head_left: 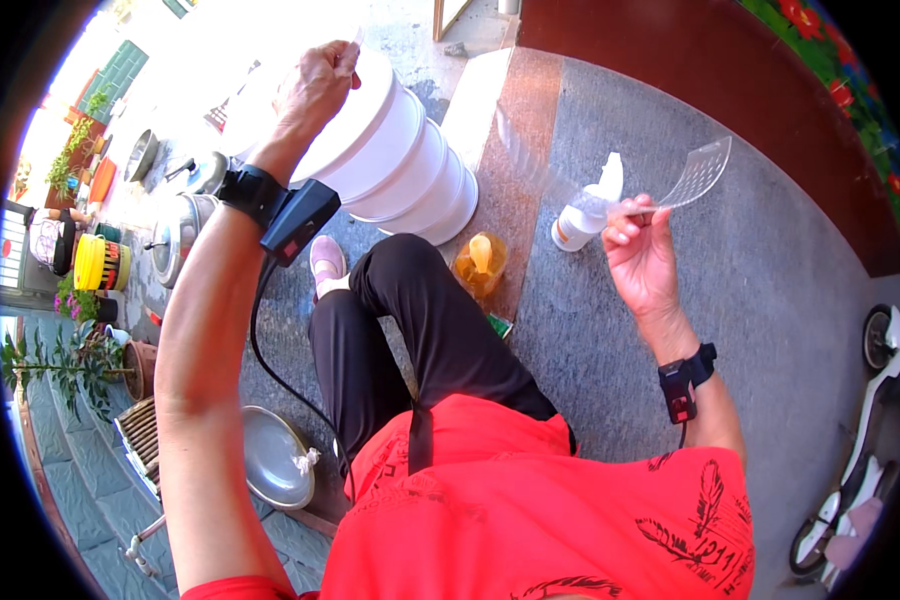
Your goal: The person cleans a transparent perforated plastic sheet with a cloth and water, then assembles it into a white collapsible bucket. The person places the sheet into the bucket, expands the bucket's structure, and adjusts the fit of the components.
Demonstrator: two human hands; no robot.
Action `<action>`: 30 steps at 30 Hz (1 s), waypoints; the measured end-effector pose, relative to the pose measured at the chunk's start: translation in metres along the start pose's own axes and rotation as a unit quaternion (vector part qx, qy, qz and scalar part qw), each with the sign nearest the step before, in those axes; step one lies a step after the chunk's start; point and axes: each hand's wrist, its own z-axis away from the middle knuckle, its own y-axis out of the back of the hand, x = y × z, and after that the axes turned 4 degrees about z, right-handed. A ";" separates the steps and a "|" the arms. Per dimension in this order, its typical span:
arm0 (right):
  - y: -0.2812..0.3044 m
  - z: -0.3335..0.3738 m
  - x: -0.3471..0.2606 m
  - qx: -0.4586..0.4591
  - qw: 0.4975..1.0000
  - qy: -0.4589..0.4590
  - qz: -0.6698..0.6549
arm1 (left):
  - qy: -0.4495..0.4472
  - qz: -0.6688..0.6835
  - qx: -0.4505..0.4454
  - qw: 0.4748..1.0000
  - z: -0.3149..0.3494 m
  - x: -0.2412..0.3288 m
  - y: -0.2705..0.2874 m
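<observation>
Right grip (642, 235): pinching clear perforated plastic (705, 170); leftward, white spray bottle (576, 228), amber jug (478, 272), contents unclear. Left grip (313, 90): hold unclear; nearby, white drum (410, 155).

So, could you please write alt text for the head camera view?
The person's right hand holds up a clear, curved plastic sheet with holes; the left hand is raised near a white, ribbed, cylindrical drum. A white plastic bottle and an amber, translucent container are on the floor.
</observation>
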 end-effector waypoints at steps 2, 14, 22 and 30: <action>-0.001 -0.002 0.001 0.002 1.000 -0.002 0.004 | 0.014 0.016 0.030 0.999 0.006 0.000 0.001; -0.015 -0.004 -0.001 -0.001 1.000 -0.003 -0.001 | -0.232 0.137 -0.035 0.962 0.052 0.033 -0.009; -0.027 0.007 -0.020 -0.018 1.000 0.007 -0.016 | -0.345 0.084 -0.102 0.929 0.048 0.071 -0.020; -0.054 0.006 -0.033 -0.037 0.999 0.002 -0.025 | -0.449 0.062 -0.063 0.889 0.053 0.078 -0.016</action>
